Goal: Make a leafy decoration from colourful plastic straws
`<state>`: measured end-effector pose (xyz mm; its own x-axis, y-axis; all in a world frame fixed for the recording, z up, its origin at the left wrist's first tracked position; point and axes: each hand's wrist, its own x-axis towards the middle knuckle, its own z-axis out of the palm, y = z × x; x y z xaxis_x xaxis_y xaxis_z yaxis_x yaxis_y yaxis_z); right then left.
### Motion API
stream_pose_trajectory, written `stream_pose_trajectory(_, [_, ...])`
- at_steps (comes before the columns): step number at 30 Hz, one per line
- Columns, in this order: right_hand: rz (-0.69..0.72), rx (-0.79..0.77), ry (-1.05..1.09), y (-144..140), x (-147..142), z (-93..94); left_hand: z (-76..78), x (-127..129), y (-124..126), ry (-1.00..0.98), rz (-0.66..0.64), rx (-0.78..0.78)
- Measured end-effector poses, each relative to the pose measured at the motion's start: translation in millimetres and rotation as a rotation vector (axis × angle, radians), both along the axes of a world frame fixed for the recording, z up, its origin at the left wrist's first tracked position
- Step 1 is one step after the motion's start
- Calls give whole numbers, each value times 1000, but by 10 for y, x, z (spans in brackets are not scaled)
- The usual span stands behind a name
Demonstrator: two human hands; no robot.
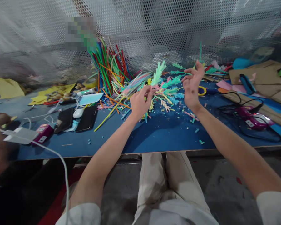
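Green foam sprig (158,72) pinched in left hand (140,101) grip; right hand (192,84) raised, fingers loosely spread, empty.

The table (168,137) was deep blue. The straws (110,67) were green, red, orange, yellow and blue; the fringed pieces (170,89) teal, mint, pink and cream. The paper (6,87) was yellow, the phones (76,118) black, the glue gun (253,117) magenta, the trousers (164,184) beige, the screen (154,28) silver, dotted with holes.
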<state>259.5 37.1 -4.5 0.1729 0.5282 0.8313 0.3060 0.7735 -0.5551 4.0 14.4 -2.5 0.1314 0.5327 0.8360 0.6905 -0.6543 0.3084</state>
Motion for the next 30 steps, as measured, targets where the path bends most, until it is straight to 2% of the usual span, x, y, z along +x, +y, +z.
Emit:
stream_pose_trajectory(4, [-278,115,-365,-131,-120,-56,-16,-80,130,71,4,47])
stream_pose_trajectory(7, [-391,168,-562,-238,-202,-4,-3,-112,164,159,-1,52])
stream_pose_trajectory(11, [-406,114,-732,-408,-297,143,55,-86,103,266,31,53])
stream_pose_trajectory(15, [-409,101,-801,-536,-390,235,111,-35,10,352,79,57])
stream_pose_trajectory(22, [-439,59,-795,-490,-450,206,103,20,-23,386,80,94])
stream_pose_trajectory(26, [-415,29,-802,-486,-427,194,128,9,-43,409,89,59])
stream_pose_trajectory(30, [-379,64,-773,-488,-404,183,158,-36,-74,421,86,41])
